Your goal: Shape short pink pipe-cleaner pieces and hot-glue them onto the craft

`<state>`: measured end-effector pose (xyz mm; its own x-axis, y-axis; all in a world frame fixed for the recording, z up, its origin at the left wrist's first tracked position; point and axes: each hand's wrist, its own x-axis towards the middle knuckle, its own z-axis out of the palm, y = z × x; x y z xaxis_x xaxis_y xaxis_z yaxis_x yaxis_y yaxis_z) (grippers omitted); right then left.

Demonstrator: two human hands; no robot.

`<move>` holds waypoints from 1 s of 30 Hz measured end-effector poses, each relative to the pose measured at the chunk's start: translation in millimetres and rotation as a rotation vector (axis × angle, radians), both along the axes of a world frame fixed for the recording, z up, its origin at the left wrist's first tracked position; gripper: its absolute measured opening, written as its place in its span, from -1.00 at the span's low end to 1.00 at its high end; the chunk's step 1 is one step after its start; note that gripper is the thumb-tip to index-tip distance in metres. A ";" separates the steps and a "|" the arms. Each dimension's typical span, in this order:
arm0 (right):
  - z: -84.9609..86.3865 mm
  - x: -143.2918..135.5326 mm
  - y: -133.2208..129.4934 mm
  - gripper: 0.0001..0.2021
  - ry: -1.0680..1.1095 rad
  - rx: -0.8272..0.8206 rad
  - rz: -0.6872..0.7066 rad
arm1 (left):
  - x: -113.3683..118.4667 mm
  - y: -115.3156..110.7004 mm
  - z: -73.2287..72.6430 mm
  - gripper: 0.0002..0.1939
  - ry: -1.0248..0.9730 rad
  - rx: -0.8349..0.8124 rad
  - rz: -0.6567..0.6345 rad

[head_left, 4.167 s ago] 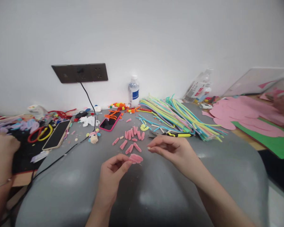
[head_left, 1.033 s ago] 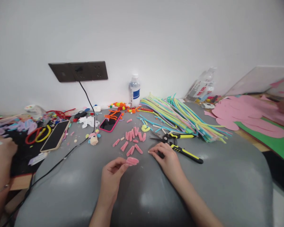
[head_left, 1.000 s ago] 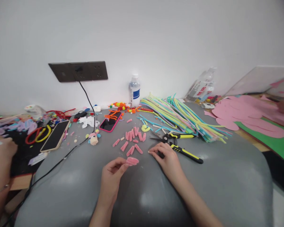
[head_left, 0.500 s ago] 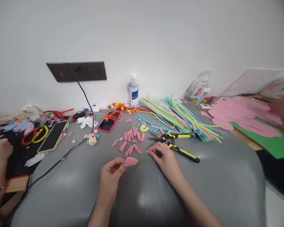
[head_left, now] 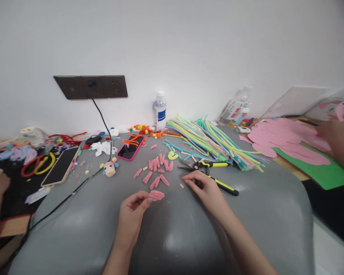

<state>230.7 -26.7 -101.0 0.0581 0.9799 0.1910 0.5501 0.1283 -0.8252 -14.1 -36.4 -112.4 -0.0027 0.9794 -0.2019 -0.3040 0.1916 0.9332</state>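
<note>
My left hand (head_left: pixel 132 214) is closed, pinching a small bundle of pink pipe cleaner pieces (head_left: pixel 156 195) between thumb and fingertips. My right hand (head_left: pixel 205 189) rests low over the grey table, its fingers loosely bent and slightly apart with nothing in them. Just left of its fingertips lies a small beige piece (head_left: pixel 181 186). Beyond both hands, several folded pink pipe cleaner pieces (head_left: pixel 155 182) are spread in a loose group. Black and yellow pliers (head_left: pixel 223 186) lie right behind my right hand, which partly covers them.
A large bundle of pastel pipe cleaners (head_left: pixel 206 141) lies behind the pliers. A bottle (head_left: pixel 159 111) stands by the wall. Left are a pink-edged phone (head_left: pixel 130 148), a small doll head (head_left: pixel 109 168) and a black cable (head_left: pixel 74 193). Other people's hands (head_left: pixel 336 135) work at both sides.
My right hand has let go of the small beige piece and drawn slightly right; the piece now lies on the table. My left hand keeps hold of the pink bundle. The view has shifted a little.
</note>
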 end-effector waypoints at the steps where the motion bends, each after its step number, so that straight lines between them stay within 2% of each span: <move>1: 3.3 1.7 0.4 -0.75 -0.009 -0.012 0.001 | -0.3 -0.2 -0.6 -0.82 -0.002 0.003 -0.003; 6: 13.4 5.8 -1.7 -0.78 -0.122 -0.103 0.011 | -1.7 -0.8 -1.5 -0.82 -0.003 -0.004 -0.009; 12: 12.6 -7.9 -4.1 -0.95 -0.240 -0.137 0.054 | -1.6 -0.2 -2.5 -0.78 -0.012 -0.025 0.017; 18: 13.0 -11.7 -0.6 -0.87 -0.286 -0.168 0.048 | -2.9 -0.6 -5.0 -0.82 0.010 0.022 -0.041; 22: 17.5 -9.8 0.0 -0.89 -0.103 -0.220 0.037 | -3.3 -0.6 -2.3 -0.84 0.070 0.031 -0.113; 26: 29.9 -20.4 -4.5 -0.78 0.261 -0.330 0.144 | -3.8 1.7 3.5 -0.87 0.169 0.042 -0.218; 30: 40.2 -38.2 -7.7 -0.77 0.397 -0.371 0.208 | -4.8 3.2 6.9 -0.87 0.227 0.057 -0.259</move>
